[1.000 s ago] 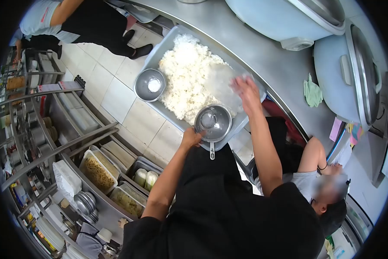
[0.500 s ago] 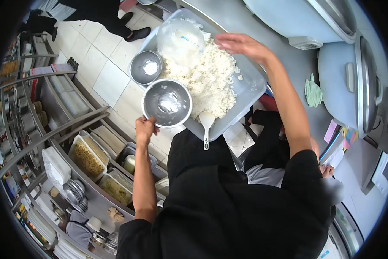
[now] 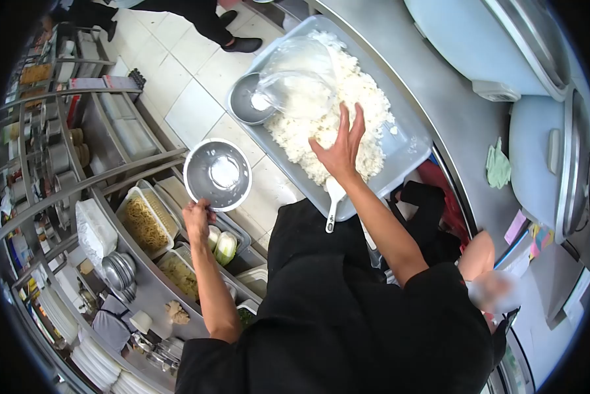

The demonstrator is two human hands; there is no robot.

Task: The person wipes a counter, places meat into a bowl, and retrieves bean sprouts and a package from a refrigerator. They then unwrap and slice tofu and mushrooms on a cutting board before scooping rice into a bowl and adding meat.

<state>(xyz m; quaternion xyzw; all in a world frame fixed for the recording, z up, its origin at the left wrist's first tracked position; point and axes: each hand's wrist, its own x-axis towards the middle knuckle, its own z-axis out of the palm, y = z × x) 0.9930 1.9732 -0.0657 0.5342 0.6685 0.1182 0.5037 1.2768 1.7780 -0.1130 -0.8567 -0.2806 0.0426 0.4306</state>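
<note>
My left hand [image 3: 198, 217] grips the rim of a round steel bowl [image 3: 199, 174], held out to the left of a big plastic tub [image 3: 410, 134]. Cooked white rice [image 3: 367, 85] is heaped in that tub. Over the rice, my right hand [image 3: 341, 148] is open, its fingers spread and nothing in them. A clear plastic bag [image 3: 308, 72] lies on the heap just beyond those fingers. It partly overlaps a second steel bowl [image 3: 245, 102] at the tub's left edge. Below my right wrist, a white rice paddle [image 3: 334, 197] rests on the tub's near edge.
On the left, a counter holds containers of noodles [image 3: 144, 223] and leafy vegetables [image 3: 226, 246]. Large lidded rice cookers [image 3: 538, 157] stand on the right beside a green cloth [image 3: 498, 164]. One person [image 3: 196, 23] stands beyond the tub; another [image 3: 479, 256] sits close at my right.
My left hand has carried the steel bowl leftward, away from the tub. My right hand has come from the tub's far right side to over the rice. The plastic bag looks flatter and more stretched.
</note>
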